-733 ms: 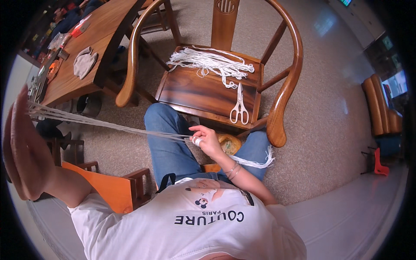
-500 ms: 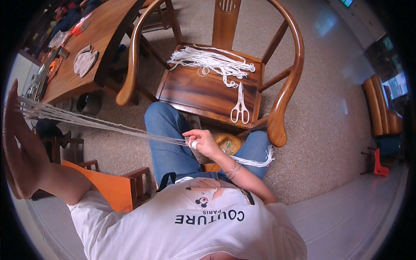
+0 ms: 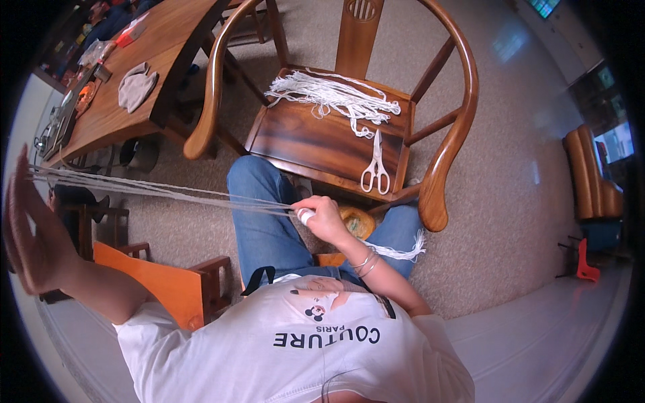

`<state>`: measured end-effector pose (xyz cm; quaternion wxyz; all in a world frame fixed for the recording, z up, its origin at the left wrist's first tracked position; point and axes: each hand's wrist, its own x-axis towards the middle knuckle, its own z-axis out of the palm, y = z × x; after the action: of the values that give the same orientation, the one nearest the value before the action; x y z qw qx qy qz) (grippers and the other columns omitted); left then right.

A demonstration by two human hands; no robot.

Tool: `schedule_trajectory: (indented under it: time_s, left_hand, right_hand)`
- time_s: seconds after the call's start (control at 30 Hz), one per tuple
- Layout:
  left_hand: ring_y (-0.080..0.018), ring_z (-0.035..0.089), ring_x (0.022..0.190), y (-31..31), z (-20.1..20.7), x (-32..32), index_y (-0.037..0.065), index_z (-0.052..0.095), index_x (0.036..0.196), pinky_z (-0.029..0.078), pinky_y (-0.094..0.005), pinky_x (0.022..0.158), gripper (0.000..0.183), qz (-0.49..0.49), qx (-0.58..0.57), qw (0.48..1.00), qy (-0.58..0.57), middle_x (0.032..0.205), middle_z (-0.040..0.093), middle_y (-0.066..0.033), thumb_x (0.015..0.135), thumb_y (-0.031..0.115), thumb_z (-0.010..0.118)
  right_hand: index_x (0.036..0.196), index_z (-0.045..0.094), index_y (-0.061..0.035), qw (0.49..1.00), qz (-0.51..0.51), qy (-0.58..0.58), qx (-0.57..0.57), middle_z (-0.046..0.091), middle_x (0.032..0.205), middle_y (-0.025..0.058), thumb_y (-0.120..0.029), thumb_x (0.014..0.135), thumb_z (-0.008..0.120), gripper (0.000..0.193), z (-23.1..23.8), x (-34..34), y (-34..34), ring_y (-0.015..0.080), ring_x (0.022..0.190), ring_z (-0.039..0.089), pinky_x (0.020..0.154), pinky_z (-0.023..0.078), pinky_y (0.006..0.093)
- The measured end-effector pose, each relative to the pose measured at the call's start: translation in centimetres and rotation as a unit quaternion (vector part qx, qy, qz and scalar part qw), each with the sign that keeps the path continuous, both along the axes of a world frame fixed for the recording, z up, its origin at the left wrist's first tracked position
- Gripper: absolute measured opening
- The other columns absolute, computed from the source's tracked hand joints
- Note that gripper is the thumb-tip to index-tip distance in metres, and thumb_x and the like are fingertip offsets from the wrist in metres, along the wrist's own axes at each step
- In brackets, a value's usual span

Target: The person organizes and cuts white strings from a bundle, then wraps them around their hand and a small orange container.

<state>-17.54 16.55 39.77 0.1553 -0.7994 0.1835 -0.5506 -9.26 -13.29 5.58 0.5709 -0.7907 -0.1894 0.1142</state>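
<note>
Several white cotton cords [image 3: 168, 190] stretch taut across my left knee between my two hands. At the far left rim, my left hand [image 3: 30, 228] is held up flat with fingers stretched out, and the cords run to its finger side; how they loop there is hidden. My right hand [image 3: 322, 220] pinches the other end above my lap, with white wrapping on a finger. A bundle of white cord [image 3: 336, 96] lies on the wooden chair seat [image 3: 302, 141] in front of me. White-handled scissors [image 3: 376, 168] lie beside it. More cut cords [image 3: 396, 252] rest over my right thigh.
A long wooden table [image 3: 168, 47] stands at the left with a beige cloth [image 3: 136, 87] on it. An orange-brown wooden chair [image 3: 151, 285] is below my left arm. A yellow round container [image 3: 356, 223] sits between my knees. A red stool [image 3: 586, 262] stands far right.
My left hand has dropped slightly, and the cords now run flatter and a little more spread. My right hand has shifted slightly to the right and up, still pinching.
</note>
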Motion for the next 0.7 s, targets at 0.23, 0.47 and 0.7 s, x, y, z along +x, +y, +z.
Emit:
schedule_trajectory:
  time_s: [0.23, 0.47, 0.7]
  left_hand:
    - [-0.0171, 0.066, 0.086, 2.7, -7.2, -1.9, 0.004, 0.067, 0.099, 0.053, -0.0251, 0.074, 0.02, 0.22, 0.019, 0.975, 0.023, 0.092, 0.068, -0.0064, 0.082, -0.003, 0.061]
    - [-0.0213, 0.063, 0.084, 4.9, -19.5, -3.4, 0.007, 0.065, 0.101, 0.051, -0.0291, 0.07, 0.021, 0.223, -0.307, 0.92, 0.102, 0.093, 0.064, -0.0091, 0.084, -0.001, 0.057]
    - [-0.0207, 0.06, 0.072, 2.6, -29.2, -1.5, 0.003, 0.064, 0.095, 0.048, -0.0291, 0.064, 0.015, 0.189, -0.482, 0.824, 0.232, 0.085, 0.063, -0.0119, 0.082, -0.001, 0.058]
  right_hand:
    - [0.087, 0.068, -0.0018, 0.984, -0.104, -0.118, -0.084, 0.06, 0.08, 0.0196, 0.002, 0.068, 0.057, 0.022, 1.9, 2.7, -3.9, 0.036, 0.078, 0.058, 0.073, 0.046, 0.0407]
    - [0.091, 0.066, 0.0001, 0.947, -0.194, -0.214, -0.143, 0.052, 0.085, 0.0159, 0.003, 0.072, 0.058, 0.022, 4.9, 3.3, -5.8, 0.0327, 0.078, 0.055, 0.07, 0.046, 0.0387]
    - [0.097, 0.066, -0.0028, 0.91, -0.25, -0.285, -0.166, 0.054, 0.081, 0.0128, 0.005, 0.075, 0.057, 0.025, 12.0, 3.6, -8.2, 0.0266, 0.074, 0.057, 0.068, 0.046, 0.0348]
